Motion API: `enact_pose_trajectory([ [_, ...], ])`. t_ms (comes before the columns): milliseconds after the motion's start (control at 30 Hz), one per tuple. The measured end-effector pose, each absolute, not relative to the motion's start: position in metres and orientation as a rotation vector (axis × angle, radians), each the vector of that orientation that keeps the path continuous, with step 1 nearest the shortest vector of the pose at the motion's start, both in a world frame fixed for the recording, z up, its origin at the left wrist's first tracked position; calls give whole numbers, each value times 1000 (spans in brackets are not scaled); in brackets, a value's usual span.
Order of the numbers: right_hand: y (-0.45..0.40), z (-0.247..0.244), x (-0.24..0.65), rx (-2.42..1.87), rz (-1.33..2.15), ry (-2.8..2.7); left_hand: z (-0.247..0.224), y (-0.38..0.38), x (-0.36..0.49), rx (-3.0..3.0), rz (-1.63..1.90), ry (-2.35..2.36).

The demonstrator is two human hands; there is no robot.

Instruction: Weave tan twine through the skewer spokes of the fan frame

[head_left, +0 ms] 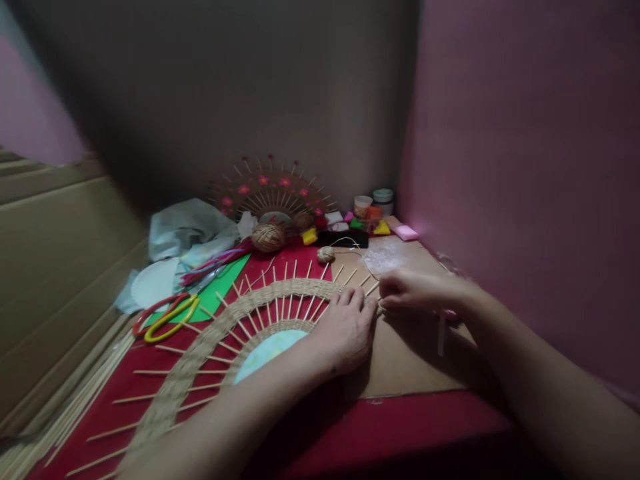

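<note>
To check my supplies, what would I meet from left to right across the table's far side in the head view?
Crumpled pale plastic, large brown twine ball, small yellow packet, smaller twine ball, small pale cup, flat pink packet.

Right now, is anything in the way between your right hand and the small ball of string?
No tall object, as far as I can see. Only low stick tips and a loose strand lie between the right hand and the small ball of string.
</note>
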State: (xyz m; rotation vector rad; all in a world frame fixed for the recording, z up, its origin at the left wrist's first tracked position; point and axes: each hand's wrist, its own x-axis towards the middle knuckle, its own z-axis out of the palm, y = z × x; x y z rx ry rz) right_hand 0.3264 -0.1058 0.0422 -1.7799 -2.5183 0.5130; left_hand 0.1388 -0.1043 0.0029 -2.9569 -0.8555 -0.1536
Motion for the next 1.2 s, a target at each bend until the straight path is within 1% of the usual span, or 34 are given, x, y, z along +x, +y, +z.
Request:
enact_pose_trajectory([
  [100, -98, 34, 321, -1738, 397, -2465, 2, -105, 139, -2954, -157, -858],
  [167, -95, 31, 316, -1654, 391, -2429, 1, -105, 139, -2945, -154, -842],
  [267, -96, 32, 305, -1498, 432, -2355, 1, -107, 139, -2911, -148, -819],
  [433, -96, 33, 285, -1331, 481, -2200, 0, -109, 142, -2879, 3, -817],
  [567, -87, 24, 272, -1290, 536, -2219, -7, -111, 146, -2824, -115, -793],
  [633, -86, 19, 267, -1317, 630, -2213, -7, -117, 143, -2823, -136, -790],
  [733, -88, 12, 263, -1325, 814, -2201, 6, -128, 126, -2865, -160, -737],
  [833, -91, 6, 262, -1279, 819, -2258, 26, -122, 90, -2963, -243, -684],
  [867, -92, 3, 261, -1281, 786, -2294, 31, -114, 74, -2994, -266, -723],
  [933, -92, -1, 259, -1302, 711, -2385, 38, -90, 38, -2961, -289, -988],
  [1033, -92, -6, 255, -1359, 558, -2492, 40, -49, -17, -2672, -327, -1602],
  [1100, -91, -9, 255, -1383, 490, -2522, 37, -32, -46, -2486, -298, -1928],
  [1200, -91, -11, 260, -1357, 494, -2584, 29, -27, -68, -2405, -259, -2167],
])
